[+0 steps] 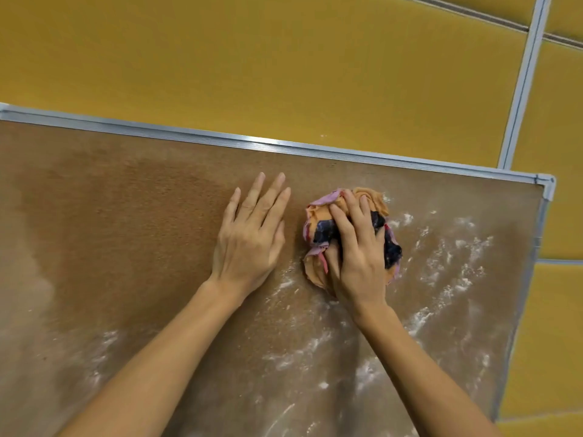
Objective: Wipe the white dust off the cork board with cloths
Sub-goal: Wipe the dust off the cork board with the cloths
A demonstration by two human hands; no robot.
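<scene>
Yellow panels split by thin grey strips lie behind the brown cork board (132, 222) with its silver metal frame (252, 143). Your left hand (250, 234) lies flat on the board, fingers straight, holding nothing; it likely keeps the board from sliding. Your right hand (356, 247) curls over a bunched orange, pink and dark blue cloth (318, 222) and presses it down. White dust (448, 266) lies mostly right of and below the cloth, so you are not done.

Cloth wad (347, 230) lies on cork board (126, 231), right of centre.
</scene>
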